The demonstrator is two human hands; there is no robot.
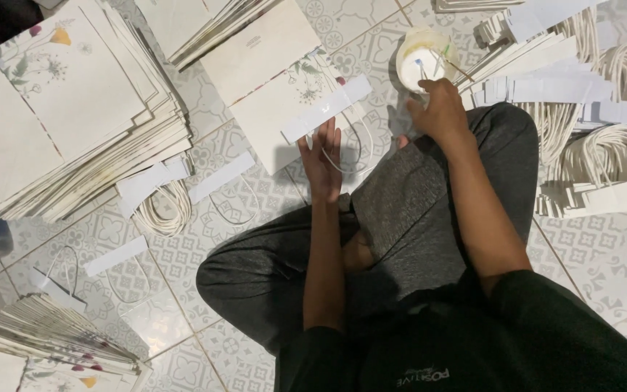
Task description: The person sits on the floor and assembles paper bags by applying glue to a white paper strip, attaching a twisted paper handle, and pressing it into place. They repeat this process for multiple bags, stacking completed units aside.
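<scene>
I sit cross-legged on a patterned tile floor. My left hand (322, 158) lies flat, fingers apart, with its fingertips against a white paper strip (326, 109) that lies across a flattened white paper bag with a flower print (273, 120). A white cord loop (361, 149) hangs from under the strip beside that hand. My right hand (440, 109) reaches to a small white cup (424, 58) with sticks standing in it; its fingers curl at the cup's near edge, and whether they hold a stick is hidden.
A tall stack of flat flowered bags (67, 109) fills the left. More bags lie at top centre (205, 22) and bottom left (45, 341). Piles of white strips (546, 87) and cord handles (618, 152) sit at right. Loose strips and cord (161, 207) lie by my left knee.
</scene>
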